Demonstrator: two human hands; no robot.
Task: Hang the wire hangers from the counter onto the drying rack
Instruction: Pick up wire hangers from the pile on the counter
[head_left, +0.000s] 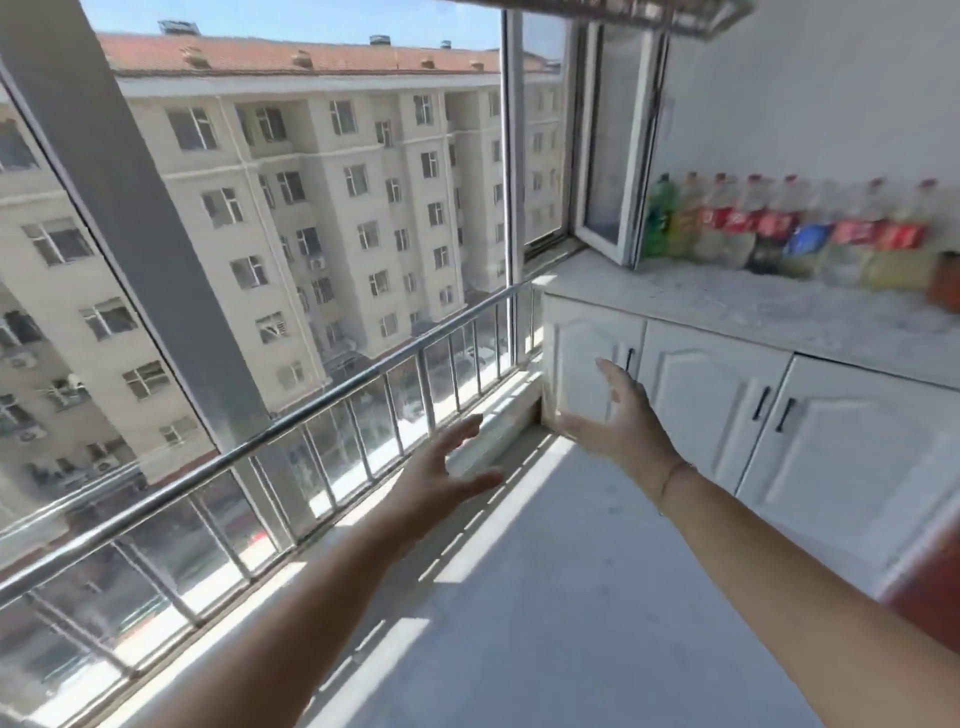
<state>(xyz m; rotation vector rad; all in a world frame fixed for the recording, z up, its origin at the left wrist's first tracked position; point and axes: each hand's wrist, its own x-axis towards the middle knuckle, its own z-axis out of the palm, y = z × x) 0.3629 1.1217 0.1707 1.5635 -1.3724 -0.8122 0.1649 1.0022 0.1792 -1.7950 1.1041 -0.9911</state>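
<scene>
Window wall: glazed panes fill the left and centre of the frame, with pale apartment blocks beyond.
Railing (291, 421): a metal rail with thin bars crosses diagonally from lower left toward the centre.
Tabletop (727, 299): pale marbled slab at right, above white cupboard doors (711, 395) with dark handles.
Bottles (779, 228): a blurred row stands along the wall at the tabletop's back edge.
Drying rack (649, 13): a blurred metal frame at the top edge, right of centre.
Wire hangers: none can be made out on the tabletop or rack.
Left hand (441, 467): centre frame, grip wide, empty.
Right hand (618, 410): right of centre, grip wide, empty, before the cupboards.
</scene>
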